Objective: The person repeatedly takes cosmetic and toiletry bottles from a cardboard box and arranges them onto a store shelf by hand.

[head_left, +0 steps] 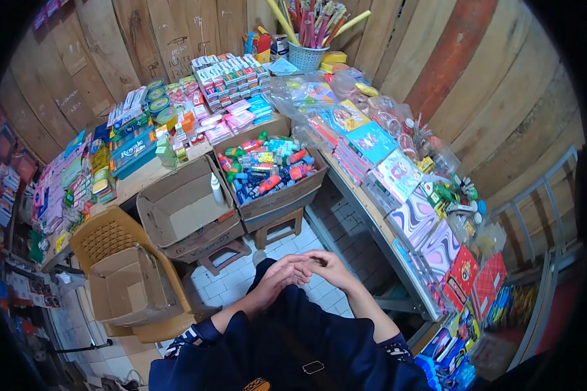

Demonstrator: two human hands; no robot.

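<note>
My left hand [284, 274] and my right hand [331, 268] meet in front of my dark top, with their fingers overlapping and touching. The fingers look loosely stretched, and I see nothing held between them. Just beyond the hands stands a cardboard box [257, 212] filled with small coloured bottles [267, 166], some red, green and blue. To its left, a second cardboard box [176, 202] has a single white bottle [216, 189] standing in its right side. Both boxes rest on low stools [223, 256].
At left, a brown plastic chair [107, 229] carries an open cardboard box [127, 287]. Tables along the walls hold stacked small boxes [231, 78], notebooks [372, 143] and packets. A basket [305, 57] stands in the far corner; a metal frame [544, 195] leans at right.
</note>
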